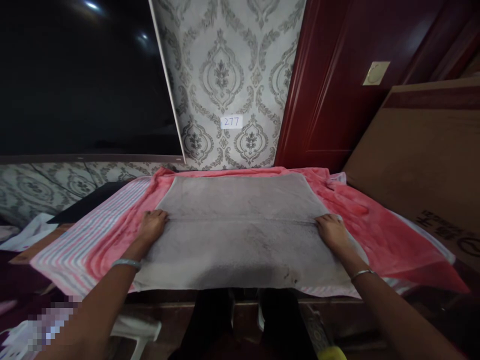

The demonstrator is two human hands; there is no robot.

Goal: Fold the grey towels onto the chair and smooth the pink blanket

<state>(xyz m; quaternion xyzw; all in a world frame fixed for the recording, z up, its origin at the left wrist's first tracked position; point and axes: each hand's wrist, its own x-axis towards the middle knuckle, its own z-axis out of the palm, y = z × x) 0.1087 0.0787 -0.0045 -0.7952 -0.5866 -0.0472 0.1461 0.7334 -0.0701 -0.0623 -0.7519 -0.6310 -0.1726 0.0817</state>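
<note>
A rectangular grey plush cloth (pixel 240 245) is pinched by the left hand (pixel 153 225) at nine o'clock, the right hand (pixel 332 232) at three. A pink plush blanket (pixel 393 245) is spread beneath.

A cloth (pixel 232 247) lies on a blanket (pixel 386 235), television (pixel 86 80) behind left, carton (pixel 423 145) right.

Cut off by top and left edges: TV (pixel 86 85). Cut off by right edge: carton (pixel 420 145), with part of its printing (pixel 438 225). Hidden under gray cloth (pixel 232 250): middle of pink blanket (pixel 390 235). Cut off by bottom edge: white stool (pixel 140 327), yellow object (pixel 332 353). Pixelated: patch (pixel 50 325) at lower left.
</note>
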